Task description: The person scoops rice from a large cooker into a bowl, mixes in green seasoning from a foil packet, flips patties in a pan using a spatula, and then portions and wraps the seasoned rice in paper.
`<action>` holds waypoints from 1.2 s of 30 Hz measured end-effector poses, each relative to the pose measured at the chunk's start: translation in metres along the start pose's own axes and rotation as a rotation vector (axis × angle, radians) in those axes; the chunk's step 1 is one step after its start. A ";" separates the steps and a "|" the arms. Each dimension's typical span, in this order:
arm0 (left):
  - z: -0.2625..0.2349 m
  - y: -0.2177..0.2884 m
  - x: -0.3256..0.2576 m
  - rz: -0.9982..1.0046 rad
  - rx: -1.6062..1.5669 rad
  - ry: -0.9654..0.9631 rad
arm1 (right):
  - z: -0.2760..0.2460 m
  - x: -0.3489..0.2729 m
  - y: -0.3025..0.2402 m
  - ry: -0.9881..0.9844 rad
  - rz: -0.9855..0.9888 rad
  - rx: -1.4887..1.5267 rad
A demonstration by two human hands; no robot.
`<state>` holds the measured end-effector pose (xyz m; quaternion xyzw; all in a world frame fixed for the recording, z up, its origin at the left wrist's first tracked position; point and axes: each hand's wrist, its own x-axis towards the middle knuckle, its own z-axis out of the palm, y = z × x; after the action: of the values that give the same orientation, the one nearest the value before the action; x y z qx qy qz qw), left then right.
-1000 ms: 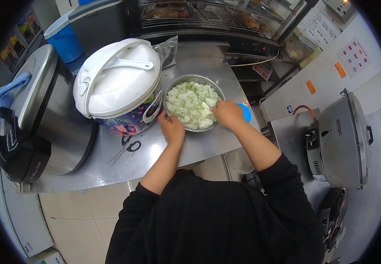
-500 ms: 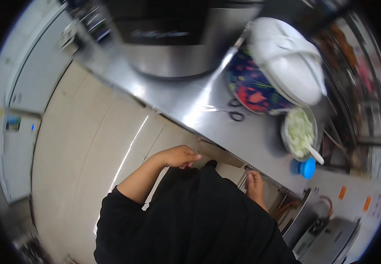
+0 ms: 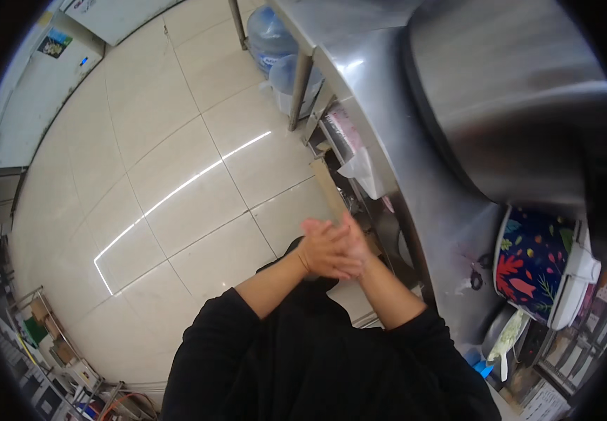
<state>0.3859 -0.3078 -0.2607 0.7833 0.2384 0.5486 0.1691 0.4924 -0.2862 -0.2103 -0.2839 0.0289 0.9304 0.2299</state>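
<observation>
My left hand (image 3: 328,251) and my right hand (image 3: 357,242) meet palm to palm in front of my body, above the floor beside the counter. The left fingers lie stretched across the right hand, and the right fingers reach up behind them, partly hidden. Neither hand shows anything held. On the steel counter (image 3: 426,189) to the right lie scissors with black handles (image 3: 476,281), apart from my hands. A dark blue pot with a colourful leaf pattern (image 3: 536,263) stands behind them, and a bowl of chopped pale green vegetable (image 3: 507,335) with a white-handled utensil is nearer me.
A large steel appliance (image 3: 507,91) fills the counter's far part. Below the counter are a shelf with a white bag (image 3: 365,175) and large blue water bottles (image 3: 272,38). Tiled floor (image 3: 177,168) stretches left to white cabinets (image 3: 44,91). A rack (image 3: 54,326) stands at lower left.
My hands were apart, the left partly curled and the right near the counter; now they are pressed together. The view has turned left, so the counter appears farther right.
</observation>
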 end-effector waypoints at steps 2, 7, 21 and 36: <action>-0.029 -0.031 0.000 -0.189 0.177 -0.287 | 0.022 -0.006 -0.011 0.096 -0.107 -0.076; -0.015 -0.099 -0.052 -1.428 0.246 -0.765 | -0.038 0.015 -0.014 0.707 -0.404 -0.717; 0.087 -0.142 0.083 -1.248 0.190 -0.660 | -0.182 0.033 -0.105 1.705 -1.051 -1.310; 0.125 -0.089 0.061 -0.483 0.032 -0.750 | -0.188 -0.026 -0.064 0.474 -1.108 0.067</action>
<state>0.5040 -0.2006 -0.3025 0.8525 0.3452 0.1675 0.3550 0.6369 -0.2741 -0.3481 -0.4491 -0.0437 0.5820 0.6765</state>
